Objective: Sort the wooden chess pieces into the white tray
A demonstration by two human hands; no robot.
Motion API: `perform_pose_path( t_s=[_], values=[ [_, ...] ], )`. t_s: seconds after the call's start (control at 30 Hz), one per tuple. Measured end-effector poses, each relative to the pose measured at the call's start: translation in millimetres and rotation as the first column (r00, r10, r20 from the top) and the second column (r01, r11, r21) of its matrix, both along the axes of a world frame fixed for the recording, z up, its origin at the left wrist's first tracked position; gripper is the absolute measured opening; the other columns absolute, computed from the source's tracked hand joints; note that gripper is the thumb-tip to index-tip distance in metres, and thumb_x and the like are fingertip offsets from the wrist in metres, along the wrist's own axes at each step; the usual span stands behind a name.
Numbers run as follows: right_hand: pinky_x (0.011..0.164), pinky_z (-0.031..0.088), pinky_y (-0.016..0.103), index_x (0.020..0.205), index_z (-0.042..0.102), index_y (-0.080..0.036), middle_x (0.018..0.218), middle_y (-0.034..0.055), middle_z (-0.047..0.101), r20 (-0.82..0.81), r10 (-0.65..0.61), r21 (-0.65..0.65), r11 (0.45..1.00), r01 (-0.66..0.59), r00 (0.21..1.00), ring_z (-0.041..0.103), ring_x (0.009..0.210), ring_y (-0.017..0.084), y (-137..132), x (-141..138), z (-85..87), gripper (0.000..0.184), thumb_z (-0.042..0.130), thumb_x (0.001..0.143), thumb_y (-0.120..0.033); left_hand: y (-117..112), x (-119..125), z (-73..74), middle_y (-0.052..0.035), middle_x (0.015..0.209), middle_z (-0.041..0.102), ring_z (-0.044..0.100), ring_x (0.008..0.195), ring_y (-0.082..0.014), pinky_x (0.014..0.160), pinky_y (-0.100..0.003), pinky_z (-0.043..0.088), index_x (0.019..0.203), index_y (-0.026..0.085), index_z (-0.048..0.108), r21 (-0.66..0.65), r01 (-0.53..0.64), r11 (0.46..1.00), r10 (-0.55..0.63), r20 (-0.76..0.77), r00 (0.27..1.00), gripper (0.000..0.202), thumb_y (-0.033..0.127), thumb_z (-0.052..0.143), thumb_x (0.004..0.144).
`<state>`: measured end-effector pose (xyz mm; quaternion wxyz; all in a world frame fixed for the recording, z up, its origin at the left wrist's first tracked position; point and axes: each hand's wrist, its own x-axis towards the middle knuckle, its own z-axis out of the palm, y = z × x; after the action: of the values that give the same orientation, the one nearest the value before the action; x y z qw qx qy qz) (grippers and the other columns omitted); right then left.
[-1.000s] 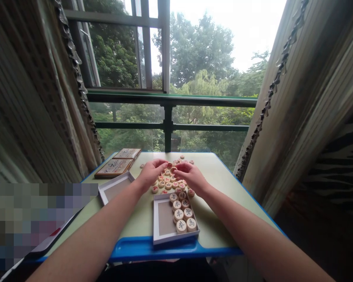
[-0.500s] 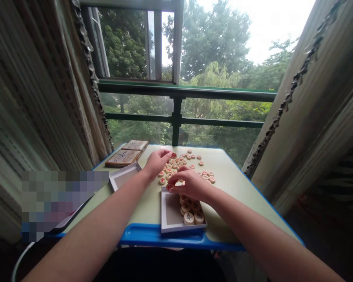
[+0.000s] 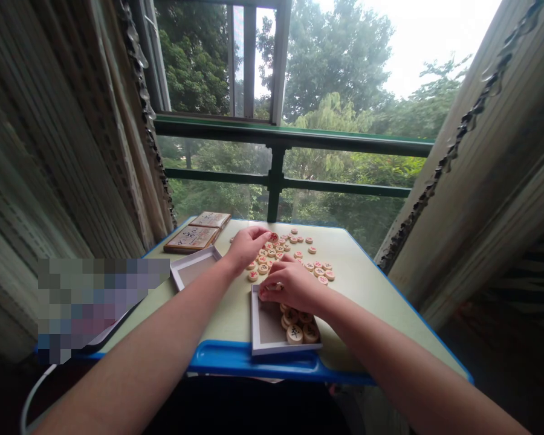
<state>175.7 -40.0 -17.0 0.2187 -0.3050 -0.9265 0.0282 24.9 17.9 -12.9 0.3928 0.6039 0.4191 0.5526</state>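
Note:
My left hand [image 3: 250,246] reaches over the far side of the table and pinches a red-marked Chinese chess piece [image 3: 274,237] between thumb and fingertips. Beneath and beside it lie several loose wooden pieces [image 3: 263,268] with red or dark characters. My right hand [image 3: 291,283] is over the far left corner of a shallow white box [image 3: 255,329], its fingers closed on a chess piece [image 3: 262,293] that is mostly covered. Round pieces [image 3: 294,334] fill part of the box's right side; my hand and forearm hide some of them.
A second shallow white tray [image 3: 176,275] lies on the left of the pale table [image 3: 372,302]. Behind it is a folded brown board case [image 3: 193,237]. The table has a blue rim [image 3: 226,357]. Curtains [image 3: 95,121] flank the window; a blurred-out object sits at the left edge.
My right hand has lowered its piece into the box's far left corner. My left hand keeps its piece and has shifted slightly right. The whole view has shifted a little.

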Motion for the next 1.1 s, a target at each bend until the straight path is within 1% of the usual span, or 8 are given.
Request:
perform_pose_path(
  t_s=[0.1, 0.2, 0.3, 0.37, 0.53, 0.7, 0.8, 1.1],
  values=[
    [0.074, 0.036, 0.03, 0.078, 0.075, -0.022, 0.068, 0.0032, 0.063, 0.019, 0.006, 0.007, 1.0, -0.006, 1.0, 0.046, 0.071, 0.016, -2.0, -1.9, 0.4, 0.014, 0.068, 0.075, -0.034, 0.9, -0.8, -1.0, -0.006, 0.076, 0.069, 0.051, 0.057, -0.0108, 0.055, -0.024, 0.04, 0.08, 0.012, 0.067, 0.02, 0.005, 1.0, -0.005, -0.014, 1.0, 0.031, 0.041, 0.065, 0.068],
    [0.071, 0.036, 0.03, 0.075, 0.074, -0.021, 0.064, 0.0035, 0.063, 0.04, -0.005, 0.025, 1.0, 0.004, 0.999, 0.044, 0.066, 0.015, -4.4, -5.2, 1.0, 0.017, 0.066, 0.077, -0.037, 1.3, -1.3, -1.4, -0.0075, 0.079, 0.07, 0.054, 0.061, -0.0121, 0.058, -0.025, 0.042, 0.082, 0.012, 0.068, 0.037, 0.01, 0.999, -0.008, -0.034, 0.999, 0.031, 0.04, 0.064, 0.07],
    [0.068, 0.036, 0.03, 0.071, 0.074, -0.02, 0.062, 0.0044, 0.062, 0.061, -0.013, 0.047, 0.999, 0.01, 0.998, 0.043, 0.066, 0.016, -7.2, -7.4, 2.3, 0.024, 0.065, 0.077, -0.041, 1.4, -1.4, -1.0, -0.0084, 0.081, 0.071, 0.058, 0.066, -0.0141, 0.061, -0.026, 0.044, 0.083, 0.012, 0.068, 0.059, 0.022, 0.998, -0.019, -0.048, 0.999, 0.03, 0.039, 0.062, 0.072],
    [0.066, 0.035, 0.029, 0.072, 0.074, -0.02, 0.062, 0.0047, 0.062, 0.086, 0.014, 0.045, 0.999, -0.018, 0.996, 0.042, 0.066, 0.016, -8.8, -7.9, 3.0, 0.026, 0.064, 0.077, -0.044, 1.1, -1.5, -0.3, -0.0086, 0.081, 0.071, 0.06, 0.069, -0.0151, 0.062, -0.026, 0.044, 0.083, 0.012, 0.068, 0.065, 0.025, 0.998, -0.022, -0.054, 0.998, 0.029, 0.038, 0.062, 0.073],
    [0.062, 0.035, 0.028, 0.074, 0.074, -0.021, 0.062, 0.0043, 0.061, 0.133, 0.041, 0.04, 0.998, -0.047, 0.99, 0.043, 0.068, 0.016, -11.1, -8.1, 2.8, 0.024, 0.064, 0.078, -0.041, -0.9, -1.6, 1.4, -0.0092, 0.081, 0.071, 0.062, 0.073, -0.017, 0.065, -0.028, 0.046, 0.083, 0.012, 0.068, 0.073, 0.018, 0.997, -0.013, -0.065, 0.998, 0.027, 0.036, 0.062, 0.074],
    [0.064, 0.035, 0.028, 0.079, 0.073, -0.021, 0.066, 0.0043, 0.062, 0.098, 0.007, 0.063, 0.998, -0.013, 0.995, 0.044, 0.07, 0.017, -11.8, -9.7, 3.1, 0.018, 0.064, 0.078, -0.037, -0.2, -2.3, 0.8, -0.0092, 0.082, 0.071, 0.062, 0.074, -0.0174, 0.066, -0.028, 0.047, 0.082, 0.012, 0.068, 0.08, 0.024, 0.996, -0.018, -0.072, 0.997, 0.028, 0.038, 0.063, 0.073],
    [0.066, 0.035, 0.028, 0.077, 0.072, -0.02, 0.066, 0.0037, 0.062, 0.066, -0.015, 0.071, 0.997, 0.011, 0.998, 0.045, 0.07, 0.016, -11.8, -10.5, 2.9, 0.016, 0.066, 0.077, -0.035, 1.3, -3.0, -0.1, -0.0091, 0.082, 0.071, 0.061, 0.073, -0.0168, 0.066, -0.027, 0.046, 0.082, 0.012, 0.068, 0.093, 0.031, 0.995, -0.023, -0.079, 0.997, 0.028, 0.038, 0.062, 0.073],
    [0.067, 0.036, 0.028, 0.072, 0.07, -0.019, 0.065, 0.003, 0.063, 0.042, -0.015, 0.051, 0.999, 0.013, 0.999, 0.046, 0.069, 0.016, -7.8, -11.5, -1.7, 0.016, 0.066, 0.076, -0.035, -0.4, -2.9, 2.0, -0.008, 0.079, 0.07, 0.059, 0.069, -0.0153, 0.064, -0.027, 0.045, 0.079, 0.012, 0.068, 0.106, 0.035, 0.994, -0.026, -0.091, 0.996, 0.027, 0.037, 0.061, 0.073]
  ],
)
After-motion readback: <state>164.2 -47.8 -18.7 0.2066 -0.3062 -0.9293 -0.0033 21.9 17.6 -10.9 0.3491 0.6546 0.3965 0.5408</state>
